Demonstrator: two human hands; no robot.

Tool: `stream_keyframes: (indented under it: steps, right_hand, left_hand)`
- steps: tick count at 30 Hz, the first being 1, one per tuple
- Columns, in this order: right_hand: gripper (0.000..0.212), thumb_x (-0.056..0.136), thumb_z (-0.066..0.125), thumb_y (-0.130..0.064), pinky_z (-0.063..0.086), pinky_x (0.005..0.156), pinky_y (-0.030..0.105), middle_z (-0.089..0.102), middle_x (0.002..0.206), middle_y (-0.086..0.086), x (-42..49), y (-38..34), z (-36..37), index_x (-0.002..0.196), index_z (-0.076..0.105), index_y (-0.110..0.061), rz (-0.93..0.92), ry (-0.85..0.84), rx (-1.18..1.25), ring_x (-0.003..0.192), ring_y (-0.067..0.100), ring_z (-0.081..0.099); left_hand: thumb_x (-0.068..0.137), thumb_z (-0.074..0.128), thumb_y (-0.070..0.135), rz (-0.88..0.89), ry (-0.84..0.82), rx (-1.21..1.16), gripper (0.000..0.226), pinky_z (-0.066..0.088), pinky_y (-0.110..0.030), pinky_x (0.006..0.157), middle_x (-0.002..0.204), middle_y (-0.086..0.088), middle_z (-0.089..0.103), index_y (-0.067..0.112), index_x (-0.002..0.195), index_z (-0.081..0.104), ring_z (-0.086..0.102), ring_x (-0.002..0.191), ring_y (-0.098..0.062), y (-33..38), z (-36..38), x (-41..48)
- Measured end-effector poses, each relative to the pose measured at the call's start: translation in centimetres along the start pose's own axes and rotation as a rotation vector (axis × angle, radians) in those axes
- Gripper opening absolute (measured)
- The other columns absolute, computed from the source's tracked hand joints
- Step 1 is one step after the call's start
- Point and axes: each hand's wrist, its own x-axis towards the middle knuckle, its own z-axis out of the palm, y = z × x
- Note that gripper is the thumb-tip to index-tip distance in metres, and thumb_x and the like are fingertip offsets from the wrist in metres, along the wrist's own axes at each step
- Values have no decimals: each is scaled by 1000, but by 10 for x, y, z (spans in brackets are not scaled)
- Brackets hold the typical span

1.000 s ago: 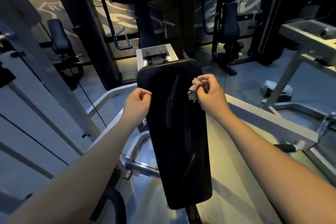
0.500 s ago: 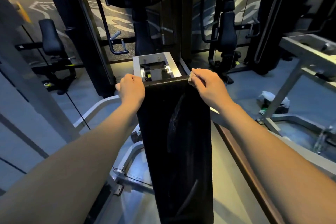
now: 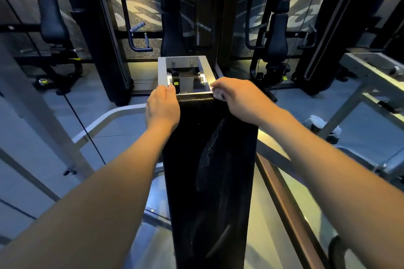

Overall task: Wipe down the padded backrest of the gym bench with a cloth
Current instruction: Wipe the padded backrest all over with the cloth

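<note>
The black padded backrest (image 3: 209,181) runs from the bottom of the view up to the middle, with damp wipe streaks down its centre. My left hand (image 3: 162,106) grips its top left corner, fingers curled over the edge. My right hand (image 3: 237,96) sits at the top right corner, fingers curled round a small pale cloth (image 3: 215,93), of which only a blurred bit shows under the fingertips. The cloth lies against the top edge of the pad.
A grey metal bracket with a roller (image 3: 185,76) stands just behind the pad's top. White frame tubes (image 3: 102,122) pass on the left, a brown rail (image 3: 282,201) on the right. Other gym machines (image 3: 275,37) and a mirror wall stand behind. A white bundle (image 3: 317,123) lies on the floor at right.
Both hands have slid up the backrest from its upper sides to the top edge. The cloth, plainly seen before, is now mostly hidden under my right hand. The view moved closer.
</note>
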Motion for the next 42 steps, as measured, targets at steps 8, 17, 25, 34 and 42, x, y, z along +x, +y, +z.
stream_keyframes:
  steps: [8,17,25,34,42]
  right_hand:
    - [35,109,50,-25,42,104,24,65,140,-2,-8,18,-6,140,63,-18,97,-4,82,128,15,57]
    - [20,102,63,-21,51,92,31,78,108,1,-2,9,9,112,80,-19,142,170,244,109,18,67]
    - [17,102,64,-22,53,87,30,78,97,-5,19,-32,15,104,81,-21,-64,-40,231,91,11,68]
    - [21,100,61,-20,54,83,38,73,86,5,33,-53,33,86,76,-14,-39,-4,140,88,27,64]
    - [20,104,61,-20,50,82,32,75,94,-1,4,9,-13,105,80,-22,80,-37,131,93,18,65]
  left_hand:
    - [104,36,30,47,140,-74,38,31,-34,64,88,-9,60,6,84,59,52,82,-26,-9,9,-2]
    - [103,37,28,101,207,-32,37,29,-31,56,78,-4,54,8,78,56,49,75,-21,-13,14,-1]
    - [100,41,23,97,201,-55,33,38,-39,66,84,-11,59,3,82,60,52,82,-29,-11,11,-4]
    - [90,33,29,112,192,-76,38,45,-40,67,85,-9,62,6,83,63,55,82,-27,-12,10,-5]
    - [89,30,30,100,144,-98,42,50,-43,74,88,-9,62,5,87,64,56,86,-24,-8,6,-7]
